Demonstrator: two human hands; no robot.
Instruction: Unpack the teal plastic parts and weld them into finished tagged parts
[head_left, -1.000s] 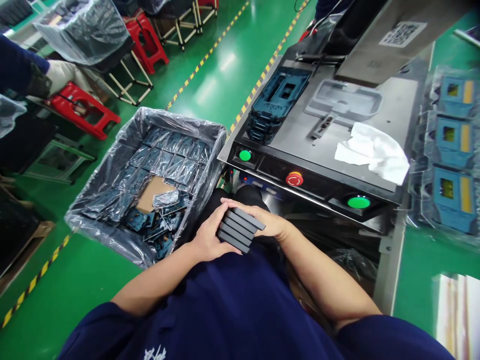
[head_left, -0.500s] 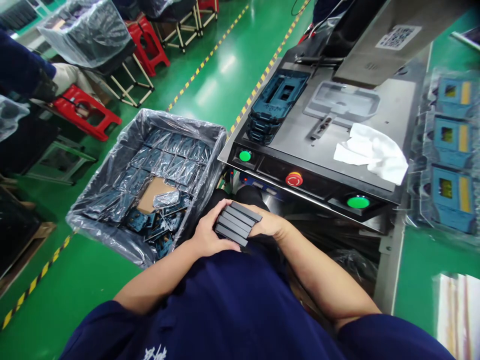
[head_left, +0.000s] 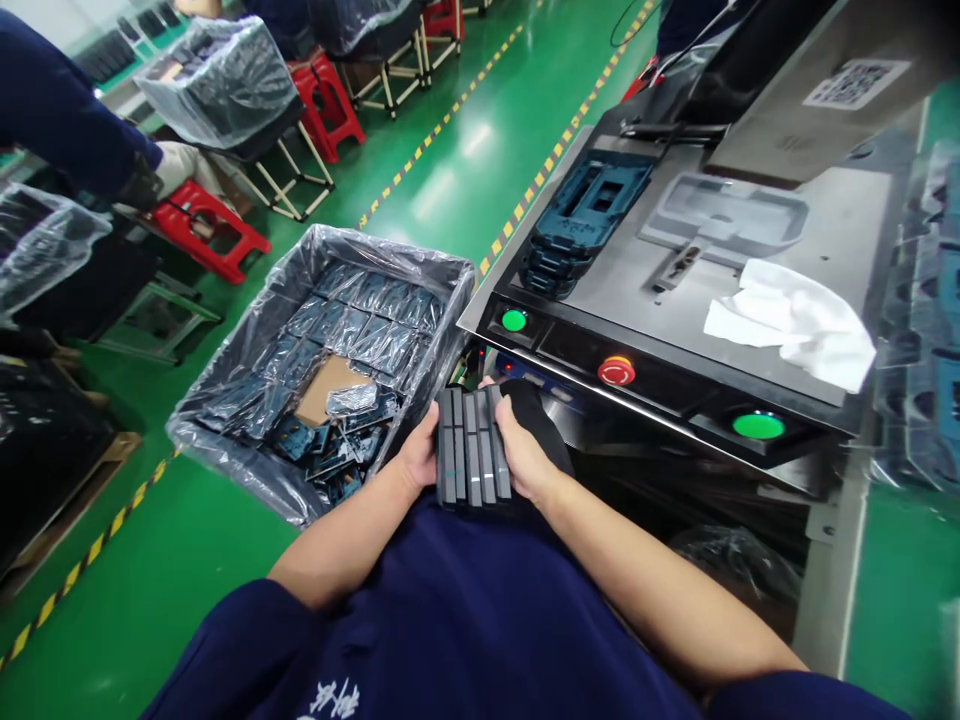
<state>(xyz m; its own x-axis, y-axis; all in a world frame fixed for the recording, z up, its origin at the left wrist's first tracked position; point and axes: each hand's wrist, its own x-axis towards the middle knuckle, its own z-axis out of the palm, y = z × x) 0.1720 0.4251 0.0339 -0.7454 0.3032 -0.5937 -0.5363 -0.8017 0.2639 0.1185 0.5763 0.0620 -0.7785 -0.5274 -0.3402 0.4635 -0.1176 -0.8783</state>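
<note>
Both hands hold one bundle: a set of dark grey slotted parts point(head_left: 471, 450), standing side by side in front of the person's shirt, near the worktop's front left corner and just beside the crate's right edge. The left hand point(head_left: 421, 450) is pressed to the bundle's left side and the right hand point(head_left: 523, 450) grips its right side, thumb along the edge. Pale strokes mark a few of the lower edges, perhaps printing, though too small to read.

The worktop point(head_left: 844, 215) carries a stack of blue-green plates point(head_left: 592, 205) along its left edge, a clear fixture point(head_left: 724, 215) at mid-surface, and a crumpled white cloth point(head_left: 791, 320) close to the front right corner. On the panel below the front edge, a green button point(head_left: 514, 320) sits at the left end, a second green button point(head_left: 757, 425) near the right end, and a red button point(head_left: 616, 371) marked with pale curved arrows between them.

A white label point(head_left: 856, 84) on the metal cover point(head_left: 810, 120) shows a QR code. White characters point(head_left: 337, 700) on the shirt run into the bottom of the view. Plastic lines the crate point(head_left: 225, 385), where bagged parts point(head_left: 375, 320) fill the far side and loose ones point(head_left: 349, 445) lie toward the near corner.
</note>
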